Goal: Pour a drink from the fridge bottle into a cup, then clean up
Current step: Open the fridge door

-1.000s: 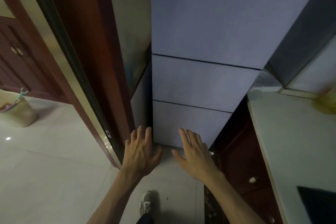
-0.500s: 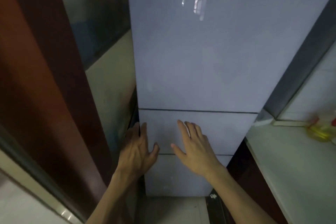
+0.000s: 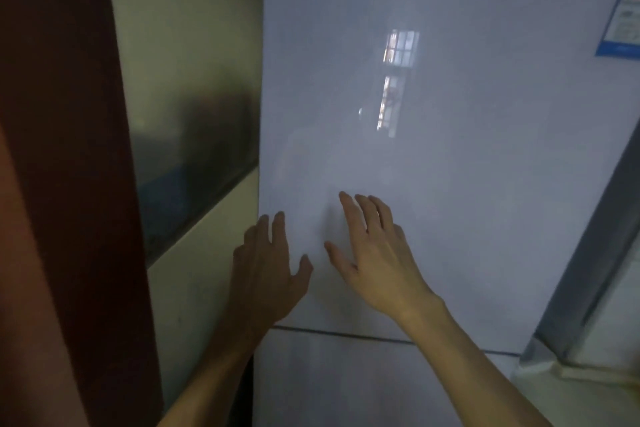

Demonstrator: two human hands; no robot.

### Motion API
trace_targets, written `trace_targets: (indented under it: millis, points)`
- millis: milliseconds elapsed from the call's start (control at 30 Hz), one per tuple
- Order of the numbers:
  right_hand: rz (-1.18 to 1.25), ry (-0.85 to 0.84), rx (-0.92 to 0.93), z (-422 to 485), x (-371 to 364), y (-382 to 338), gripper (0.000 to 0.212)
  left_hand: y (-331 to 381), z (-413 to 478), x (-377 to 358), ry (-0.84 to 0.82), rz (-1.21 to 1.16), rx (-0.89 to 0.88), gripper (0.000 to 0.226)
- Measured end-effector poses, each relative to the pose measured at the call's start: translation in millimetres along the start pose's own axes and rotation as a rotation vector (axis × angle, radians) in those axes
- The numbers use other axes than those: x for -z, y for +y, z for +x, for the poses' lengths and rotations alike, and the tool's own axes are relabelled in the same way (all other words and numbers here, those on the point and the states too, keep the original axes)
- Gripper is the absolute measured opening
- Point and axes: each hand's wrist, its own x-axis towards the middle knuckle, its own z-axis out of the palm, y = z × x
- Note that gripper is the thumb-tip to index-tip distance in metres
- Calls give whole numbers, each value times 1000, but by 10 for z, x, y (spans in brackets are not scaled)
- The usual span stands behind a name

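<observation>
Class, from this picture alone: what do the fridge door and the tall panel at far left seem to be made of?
Fridge door: glossy pale surface, perhaps glass-faced or coated metal; it mirrors a barred window. Tall panel: dark reddish-brown, seemingly varnished wood, too blurred to show grain.

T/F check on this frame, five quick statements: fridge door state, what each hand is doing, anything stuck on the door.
1. The upper fridge door is shut. True.
2. The right hand holds a bottle. False: it is empty, fingers spread in front of the door.
3. The left hand is near the door's left edge. True.
4. A cup stands in view. False: no cup shows here.
5. A blue-edged label sits at the door's upper right. True.
</observation>
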Motion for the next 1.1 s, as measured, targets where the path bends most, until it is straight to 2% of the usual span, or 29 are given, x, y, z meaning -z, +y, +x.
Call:
trace_targets:
  millis: [233,533,800,900,1000,1100]
  points:
    - [-59,162,51,613,324,73,74,197,617,435,119,-94,-3,88]
    - [-144,377,107,1390,617,26,68,358,1305,769,243,-84,-81,91]
    - [-215,499,170,2098,743,-88,72,344,1459,608,205,-417,-28,112]
    - [-268,526,181,2363,758,-166,75,299,1504,503,254,-537,-46,104]
    - [-315,549,173,2560,704,-271,79,149,1585,378,240,-685,52,103]
    - [-354,598,143,2653,627,-327,83,85,1633,308,249,-725,70,85]
